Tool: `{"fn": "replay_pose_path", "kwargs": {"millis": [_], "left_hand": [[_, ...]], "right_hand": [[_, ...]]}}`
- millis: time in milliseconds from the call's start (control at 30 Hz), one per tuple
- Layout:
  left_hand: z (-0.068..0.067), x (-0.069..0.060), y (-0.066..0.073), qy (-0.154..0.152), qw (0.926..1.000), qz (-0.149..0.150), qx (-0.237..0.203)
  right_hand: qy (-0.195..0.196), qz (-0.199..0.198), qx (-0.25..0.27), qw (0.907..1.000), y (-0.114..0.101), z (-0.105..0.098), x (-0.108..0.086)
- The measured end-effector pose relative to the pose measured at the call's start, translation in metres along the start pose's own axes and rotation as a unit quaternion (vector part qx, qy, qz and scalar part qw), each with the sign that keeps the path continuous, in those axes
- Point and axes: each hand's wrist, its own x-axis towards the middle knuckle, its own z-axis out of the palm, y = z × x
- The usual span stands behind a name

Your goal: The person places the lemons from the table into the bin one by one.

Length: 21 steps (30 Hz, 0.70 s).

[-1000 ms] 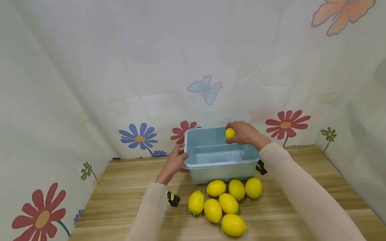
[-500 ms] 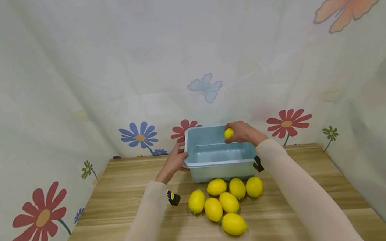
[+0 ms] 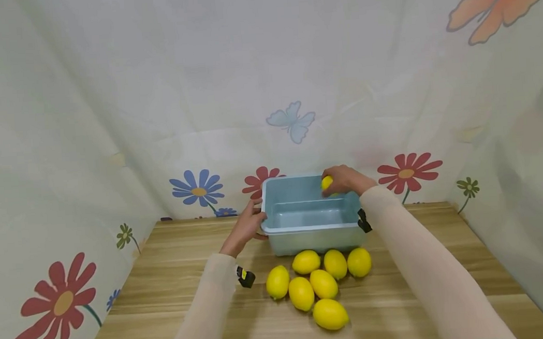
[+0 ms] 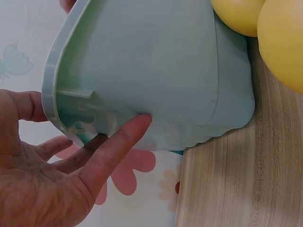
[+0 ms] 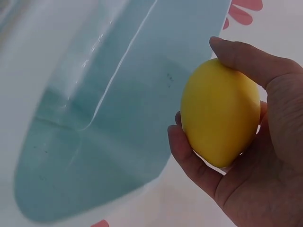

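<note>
A light blue plastic basin [image 3: 317, 234] stands on the wooden table. At its left end my left hand [image 3: 246, 224] holds the rim. In the left wrist view the thumb is at the rim [image 4: 49, 90] and the fingers reach below it, the index fingertip touching the outer wall. Over the basin's far right part my right hand [image 3: 344, 179] grips a yellow lemon [image 5: 220, 113] between thumb and curled fingers. In the right wrist view the lemon shows in front of the basin's inner wall [image 5: 123, 118].
Several lemons [image 3: 301, 293] lie grouped on the table [image 3: 191, 299] in front of the basin. A curtain [image 3: 201, 91] with flowers and butterflies hangs behind the table and on both sides.
My right hand has shifted slightly up and to the right with the lemon in its grip. The left hand keeps its place on the rim. The head view has shifted a little.
</note>
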Motion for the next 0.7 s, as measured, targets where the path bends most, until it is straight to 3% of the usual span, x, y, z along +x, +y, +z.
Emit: {"fn": "replay_pose_path", "kwargs": {"millis": [267, 700], "left_hand": [[0.0005, -0.0022, 0.0031, -0.007, 0.9999, -0.004, -0.007], [-0.0002, -0.0024, 0.0039, -0.006, 0.9999, -0.001, -0.012]], "right_hand": [[-0.024, 0.023, 0.022, 0.9992, 0.0069, 0.0005, 0.0004], [-0.004, -0.023, -0.011, 0.9997, 0.0053, -0.0020, -0.0021]]}}
